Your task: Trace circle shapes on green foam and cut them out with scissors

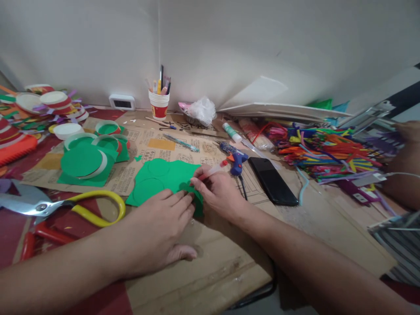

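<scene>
The person's left hand (166, 223) lies across a green sheet (179, 171), while the right hand (218, 190) pinches a red-capped pen (215, 169). From the sheet, a phone (274, 181) lies at three o'clock, a pen-filled cup (159, 106) stands at twelve.

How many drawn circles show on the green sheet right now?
2: one circle near the far edge of the green sheet, another circle beside the left hand. The hands may hide more.

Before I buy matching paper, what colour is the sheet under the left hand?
The sheet is green; it shows best in the head view.
</scene>
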`<state>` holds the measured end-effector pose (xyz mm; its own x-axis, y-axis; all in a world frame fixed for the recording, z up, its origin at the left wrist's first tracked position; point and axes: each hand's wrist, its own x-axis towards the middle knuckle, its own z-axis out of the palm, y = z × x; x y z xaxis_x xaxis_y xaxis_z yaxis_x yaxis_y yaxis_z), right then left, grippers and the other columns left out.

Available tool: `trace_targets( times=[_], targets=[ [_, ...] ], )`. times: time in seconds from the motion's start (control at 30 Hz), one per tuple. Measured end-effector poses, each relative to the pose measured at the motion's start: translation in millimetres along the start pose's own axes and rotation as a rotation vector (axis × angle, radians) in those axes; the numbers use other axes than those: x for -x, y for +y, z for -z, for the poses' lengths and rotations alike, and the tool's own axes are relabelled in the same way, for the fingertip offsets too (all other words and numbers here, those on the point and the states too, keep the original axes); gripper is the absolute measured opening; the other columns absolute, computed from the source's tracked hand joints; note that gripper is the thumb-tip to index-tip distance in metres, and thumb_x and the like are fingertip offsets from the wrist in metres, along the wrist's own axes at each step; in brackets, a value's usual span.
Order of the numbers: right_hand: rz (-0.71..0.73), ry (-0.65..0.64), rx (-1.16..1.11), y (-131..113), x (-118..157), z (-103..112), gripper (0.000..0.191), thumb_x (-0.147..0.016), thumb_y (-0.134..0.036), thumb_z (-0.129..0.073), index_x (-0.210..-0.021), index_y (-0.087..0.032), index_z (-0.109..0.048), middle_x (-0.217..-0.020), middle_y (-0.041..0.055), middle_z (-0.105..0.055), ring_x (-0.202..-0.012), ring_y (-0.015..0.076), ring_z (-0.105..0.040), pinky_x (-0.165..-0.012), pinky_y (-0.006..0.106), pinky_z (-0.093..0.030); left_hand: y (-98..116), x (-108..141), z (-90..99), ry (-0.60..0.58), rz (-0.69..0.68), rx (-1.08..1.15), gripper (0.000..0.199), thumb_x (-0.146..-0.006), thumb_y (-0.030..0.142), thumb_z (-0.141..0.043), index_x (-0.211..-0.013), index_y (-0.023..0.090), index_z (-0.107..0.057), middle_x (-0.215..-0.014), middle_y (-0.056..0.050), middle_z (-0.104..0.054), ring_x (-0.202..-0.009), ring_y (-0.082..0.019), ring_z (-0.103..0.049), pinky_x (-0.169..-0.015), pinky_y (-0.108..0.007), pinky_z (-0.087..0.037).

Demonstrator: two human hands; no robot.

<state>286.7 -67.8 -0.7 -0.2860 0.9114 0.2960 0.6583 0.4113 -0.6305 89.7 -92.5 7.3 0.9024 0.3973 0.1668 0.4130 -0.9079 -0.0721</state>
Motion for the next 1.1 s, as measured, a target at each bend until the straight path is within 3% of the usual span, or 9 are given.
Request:
trace_targets(
  times=[0.3, 1.1],
  targets=[
    [0.0, 0.006, 0.01, 0.3, 0.9, 0.3, 0.015, -0.092, -0.03, -0.05, -0.084, -0.019, -0.057, -0.074, 0.0019, -0.065, -0.068, 0.0145, -0.061, -0.068, 0.027, -0.045, -1.0, 2.3, -4.0, 0.013, -0.006, -0.003, 0.075, -0.091, 0.066, -0.032, -0.124, 0.004, -0.06, -0.131, -0.022, -0.059, -0.121, -0.034, -0.054, -0.097, -0.047, -0.038],
    [-0.035, 0.029, 0.078, -5.7, 2.6, 6.5, 0.016, -0.089, -0.026, -0.051, -0.076, -0.019, -0.057, -0.066, 0.0007, -0.062, -0.059, 0.0129, -0.056, -0.061, 0.026, -0.042, -0.2, 2.4, -4.2, 0.055, -0.009, 0.011, 0.074, -0.088, 0.067, -0.038, -0.121, 0.005, -0.061, -0.128, -0.023, -0.061, -0.119, -0.034, -0.056, -0.095, -0.045, -0.038]
  ],
)
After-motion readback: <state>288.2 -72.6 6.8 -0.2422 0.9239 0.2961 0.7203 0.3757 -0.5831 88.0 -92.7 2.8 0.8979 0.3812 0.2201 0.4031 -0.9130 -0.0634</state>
